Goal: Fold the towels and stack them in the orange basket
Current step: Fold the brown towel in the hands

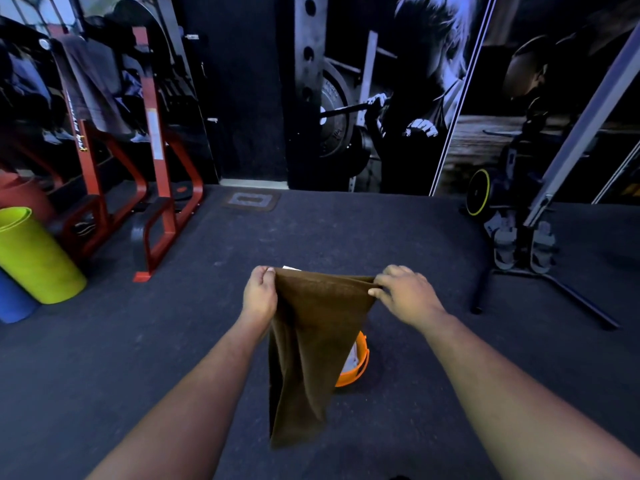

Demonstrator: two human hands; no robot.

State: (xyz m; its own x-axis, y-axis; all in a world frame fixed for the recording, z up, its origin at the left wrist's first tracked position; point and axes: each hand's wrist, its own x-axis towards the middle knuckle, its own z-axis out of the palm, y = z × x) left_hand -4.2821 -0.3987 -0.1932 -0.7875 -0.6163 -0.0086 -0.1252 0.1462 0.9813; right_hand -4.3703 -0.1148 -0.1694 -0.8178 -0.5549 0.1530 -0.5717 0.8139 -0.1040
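Floor (pixel 173 358) is the largest thing I see, a dark mat that fills the near and middle part of the scene. On the far left stands a red metal frame (pixel 156 168), with a grey cloth (pixel 93 88) hanging over its top; I cannot tell if this is one of the towels. Near it on the left lie a rolled green mat (pixel 34 258) and a blue roll (pixel 14 303). On the far right there is a dark stand (pixel 540 237) with a yellow-rimmed wheel (pixel 479 197).

In the middle I hold a brown towel (pixel 311 341) in the air. My left hand (pixel 259 294) pinches its upper left corner, and my right hand (pixel 403 294) pinches the upper right corner, thumb and fingers closed on the cloth. The top edge is stretched between them and the rest hangs down freely, narrower at the bottom. It seems already doubled lengthwise, but I am not sure.

Behind the towel, on the floor, stands the orange basket (pixel 356 368); only its right side shows, with something white inside.

I judge the step in hand is folding this towel. The next move calls for bringing the two corners together, or lifting the bottom edge to the top, before I lower it into the basket.
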